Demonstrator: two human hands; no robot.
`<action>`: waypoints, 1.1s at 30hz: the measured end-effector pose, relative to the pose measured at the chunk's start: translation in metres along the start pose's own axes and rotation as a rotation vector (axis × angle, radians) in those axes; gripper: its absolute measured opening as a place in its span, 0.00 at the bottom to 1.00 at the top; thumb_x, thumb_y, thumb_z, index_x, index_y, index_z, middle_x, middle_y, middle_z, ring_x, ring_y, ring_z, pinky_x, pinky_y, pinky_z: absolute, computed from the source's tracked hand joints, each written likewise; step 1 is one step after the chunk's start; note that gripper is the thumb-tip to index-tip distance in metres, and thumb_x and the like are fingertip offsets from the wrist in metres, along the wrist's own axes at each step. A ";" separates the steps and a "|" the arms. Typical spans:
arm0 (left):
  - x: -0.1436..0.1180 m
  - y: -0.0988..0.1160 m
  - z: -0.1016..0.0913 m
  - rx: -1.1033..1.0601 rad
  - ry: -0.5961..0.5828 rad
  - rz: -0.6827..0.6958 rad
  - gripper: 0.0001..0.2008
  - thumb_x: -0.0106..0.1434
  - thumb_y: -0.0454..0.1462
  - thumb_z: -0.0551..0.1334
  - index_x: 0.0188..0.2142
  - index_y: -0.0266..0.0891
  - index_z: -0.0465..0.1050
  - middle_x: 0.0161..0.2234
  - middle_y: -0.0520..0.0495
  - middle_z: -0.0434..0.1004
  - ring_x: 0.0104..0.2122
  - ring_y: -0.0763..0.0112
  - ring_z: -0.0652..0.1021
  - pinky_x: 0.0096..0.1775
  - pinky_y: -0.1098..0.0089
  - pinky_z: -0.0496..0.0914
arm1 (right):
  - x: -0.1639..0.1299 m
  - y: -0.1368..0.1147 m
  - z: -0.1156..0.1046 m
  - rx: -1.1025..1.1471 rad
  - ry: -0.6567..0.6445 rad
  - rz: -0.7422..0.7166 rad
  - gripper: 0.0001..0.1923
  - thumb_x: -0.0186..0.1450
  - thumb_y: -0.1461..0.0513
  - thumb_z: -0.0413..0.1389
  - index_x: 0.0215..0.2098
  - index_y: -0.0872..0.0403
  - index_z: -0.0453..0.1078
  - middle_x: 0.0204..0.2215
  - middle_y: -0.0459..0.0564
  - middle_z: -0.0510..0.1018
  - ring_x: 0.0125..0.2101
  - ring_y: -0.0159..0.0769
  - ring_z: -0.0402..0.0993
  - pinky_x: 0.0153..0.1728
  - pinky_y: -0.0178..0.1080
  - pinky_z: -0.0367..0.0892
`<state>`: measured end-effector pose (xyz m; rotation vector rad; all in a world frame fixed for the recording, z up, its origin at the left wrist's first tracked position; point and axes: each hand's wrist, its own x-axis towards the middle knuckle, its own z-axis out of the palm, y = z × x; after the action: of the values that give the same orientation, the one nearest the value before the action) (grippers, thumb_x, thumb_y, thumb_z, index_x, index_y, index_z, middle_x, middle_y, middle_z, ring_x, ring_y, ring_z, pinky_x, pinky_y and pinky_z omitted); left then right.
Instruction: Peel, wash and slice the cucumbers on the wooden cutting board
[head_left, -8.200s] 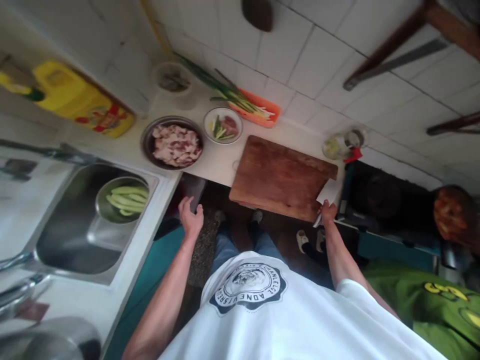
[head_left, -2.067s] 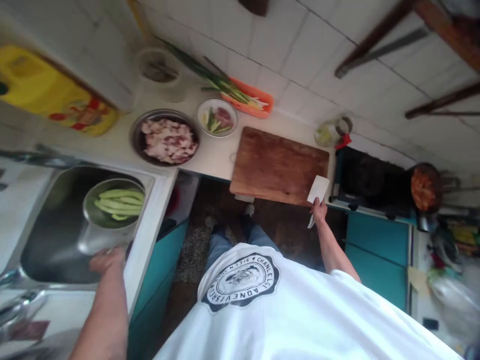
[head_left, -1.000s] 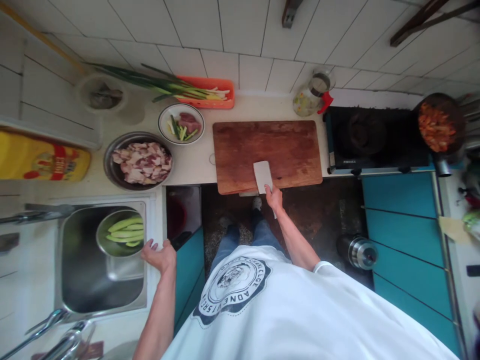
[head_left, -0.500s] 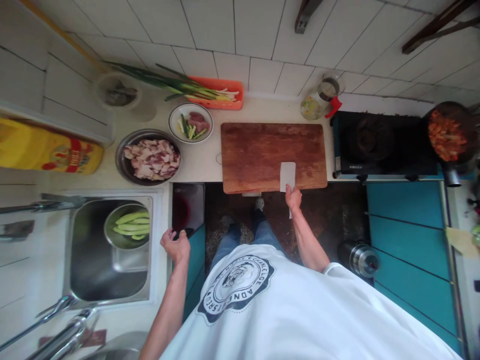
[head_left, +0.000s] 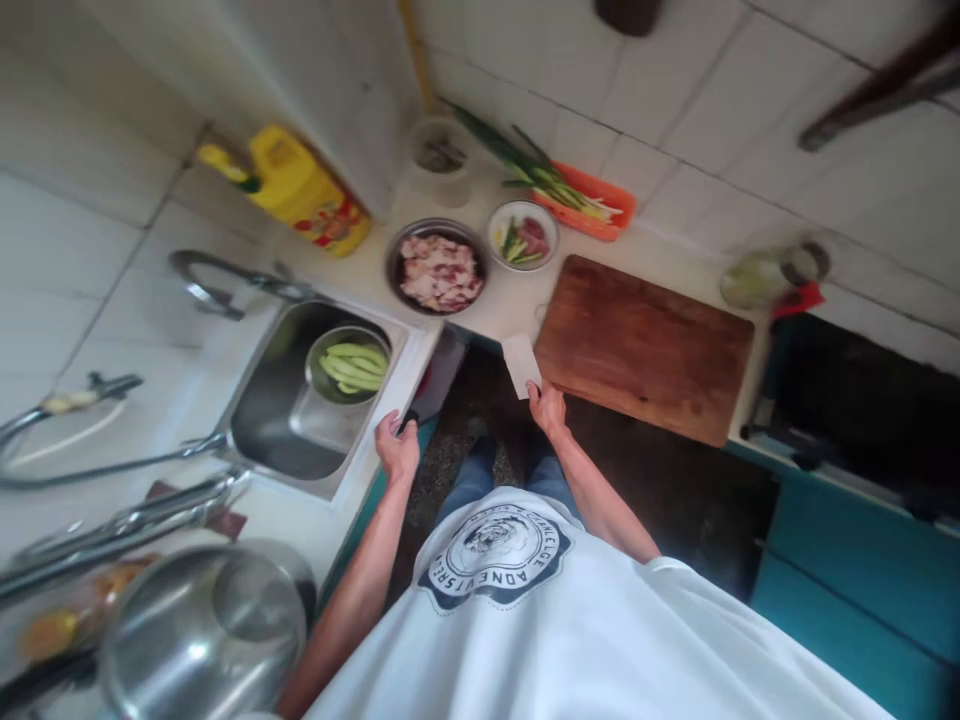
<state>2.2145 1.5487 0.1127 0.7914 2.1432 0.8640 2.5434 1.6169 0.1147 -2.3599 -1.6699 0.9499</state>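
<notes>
My right hand (head_left: 549, 408) grips a cleaver (head_left: 520, 365) with a pale rectangular blade. The blade points away from me, over the gap left of the wooden cutting board (head_left: 649, 345); its handle is hidden in my fist. Beside the right edge of the sink (head_left: 341, 485), my left hand (head_left: 397, 448) is partly closed, with a small dark object (head_left: 409, 420) at its fingers that I cannot make out. In the sink, a metal bowl (head_left: 311, 365) holds several long green vegetables (head_left: 352, 367). Beyond the sink stands a metal bowl (head_left: 390, 265) of raw meat pieces (head_left: 441, 272).
A plate (head_left: 551, 225) with meat and cut greens stands near an orange basket (head_left: 592, 190) of green onions. At right are a glass jug (head_left: 757, 280) and a black stove (head_left: 862, 400). A yellow oil jug (head_left: 307, 195), a faucet (head_left: 199, 290) and a large pot (head_left: 199, 640) are at left.
My view has turned left toward the sink. The cleaver in my right hand has moved left off the cutting board. My left hand is nearer the sink's edge.
</notes>
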 end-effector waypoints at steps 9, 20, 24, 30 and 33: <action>0.017 -0.002 -0.045 -0.935 -0.272 -0.317 0.23 0.61 0.50 0.78 0.47 0.37 0.81 0.48 0.36 0.85 0.45 0.59 0.85 0.44 0.64 0.79 | -0.025 -0.222 0.083 -0.002 -0.423 -0.568 0.20 0.79 0.47 0.50 0.40 0.51 0.73 0.31 0.51 0.82 0.35 0.42 0.79 0.34 0.35 0.68; 0.093 -0.084 -0.127 -1.307 -0.056 -0.592 0.17 0.59 0.39 0.80 0.37 0.35 0.76 0.31 0.45 0.80 0.32 0.64 0.81 0.46 0.56 0.79 | -0.069 -0.349 0.156 -0.150 -0.743 -0.501 0.16 0.77 0.52 0.56 0.34 0.51 0.69 0.17 0.44 0.70 0.16 0.35 0.68 0.19 0.35 0.64; 0.125 -0.098 -0.147 -1.291 0.009 -0.640 0.13 0.64 0.38 0.77 0.38 0.35 0.76 0.32 0.43 0.81 0.34 0.64 0.81 0.47 0.59 0.78 | -0.066 -0.335 0.140 -0.172 -0.778 -0.482 0.16 0.75 0.51 0.58 0.32 0.51 0.69 0.17 0.45 0.72 0.15 0.34 0.68 0.19 0.36 0.65; 0.157 -0.104 -0.161 -0.468 0.141 -0.560 0.09 0.67 0.36 0.72 0.40 0.32 0.77 0.36 0.40 0.82 0.39 0.68 0.81 0.45 0.67 0.72 | -0.054 -0.235 0.063 0.072 -0.750 -0.426 0.23 0.70 0.41 0.60 0.29 0.48 0.67 0.19 0.44 0.72 0.17 0.34 0.67 0.16 0.35 0.64; 0.157 -0.101 -0.168 -0.189 0.067 -0.496 0.09 0.61 0.30 0.74 0.32 0.31 0.75 0.36 0.38 0.82 0.43 0.65 0.80 0.45 0.68 0.68 | -0.052 -0.156 0.014 0.225 -0.636 -0.334 0.26 0.68 0.37 0.61 0.29 0.46 0.66 0.19 0.43 0.70 0.17 0.33 0.65 0.15 0.36 0.64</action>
<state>1.9670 1.5463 0.0705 0.1219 2.1382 0.8136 2.3974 1.6291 0.1915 -1.6487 -1.9249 1.8175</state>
